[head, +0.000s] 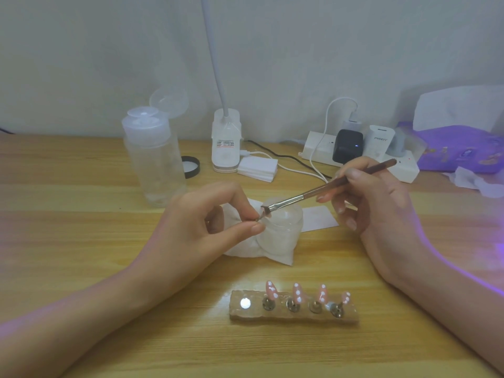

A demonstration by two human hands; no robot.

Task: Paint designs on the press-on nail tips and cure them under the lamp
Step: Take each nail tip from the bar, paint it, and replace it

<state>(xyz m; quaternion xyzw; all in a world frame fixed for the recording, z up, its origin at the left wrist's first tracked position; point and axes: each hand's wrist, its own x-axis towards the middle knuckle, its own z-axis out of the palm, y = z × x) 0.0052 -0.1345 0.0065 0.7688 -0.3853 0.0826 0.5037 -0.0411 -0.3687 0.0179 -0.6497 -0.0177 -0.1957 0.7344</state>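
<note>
Nearest me sits a stone holder (pixel 294 320) with four pink, white-dotted tips (pixel 271 290) on pegs, while beyond it my left hand (pixel 207 222) pinches what looks like another tip (pixel 261 217) between thumb and forefinger over a jar (pixel 283 227), and my right hand (pixel 381 205) grips a brush (pixel 327 186), bristles touching that tip.

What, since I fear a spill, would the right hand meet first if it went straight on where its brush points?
Likely the nail tip pinched in the left hand, which the right hand's brush touches; the jar sits close by, depth unclear.
</note>
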